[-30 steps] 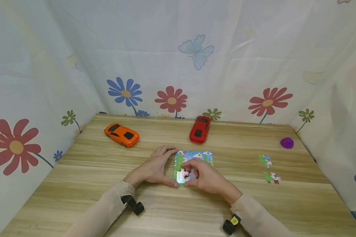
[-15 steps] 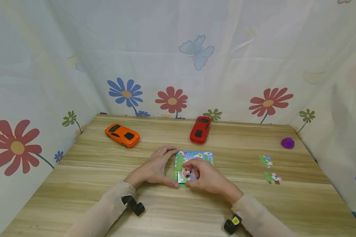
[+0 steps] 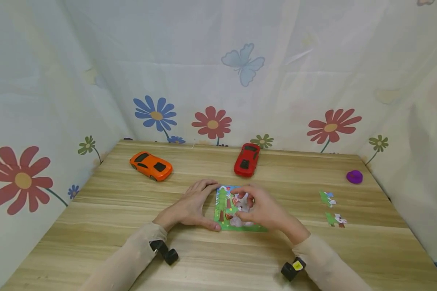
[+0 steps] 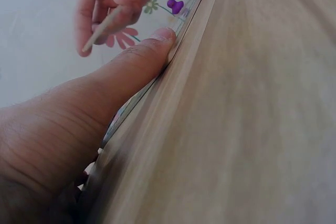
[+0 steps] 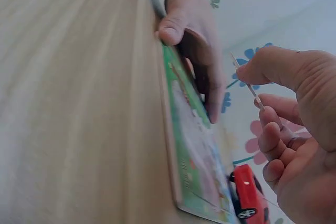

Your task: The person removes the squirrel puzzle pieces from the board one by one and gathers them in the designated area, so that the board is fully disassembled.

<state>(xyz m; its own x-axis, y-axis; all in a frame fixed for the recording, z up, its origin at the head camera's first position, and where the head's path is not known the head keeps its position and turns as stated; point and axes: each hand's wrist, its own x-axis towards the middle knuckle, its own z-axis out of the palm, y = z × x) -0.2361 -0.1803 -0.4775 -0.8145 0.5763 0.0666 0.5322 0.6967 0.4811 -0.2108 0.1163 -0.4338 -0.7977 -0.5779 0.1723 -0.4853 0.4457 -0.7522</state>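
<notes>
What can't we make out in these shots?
- Held piece's print: edge-on in both wrist views; too small to separate from the board's picture in the head view.
- Board's upper right: covered by the right hand, head view.
- Loose pieces' fine print: too small, head view.
- Purple object's identity: too small, head view.
- Forearms: cut by the bottom edge, head view.

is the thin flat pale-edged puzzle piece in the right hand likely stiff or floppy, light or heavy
The thin, flat, pale-edged puzzle piece is probably stiff: edge-on in the wrist views, it looks straight. It's likely light, being so thin and pinched by the right hand alone.
</notes>
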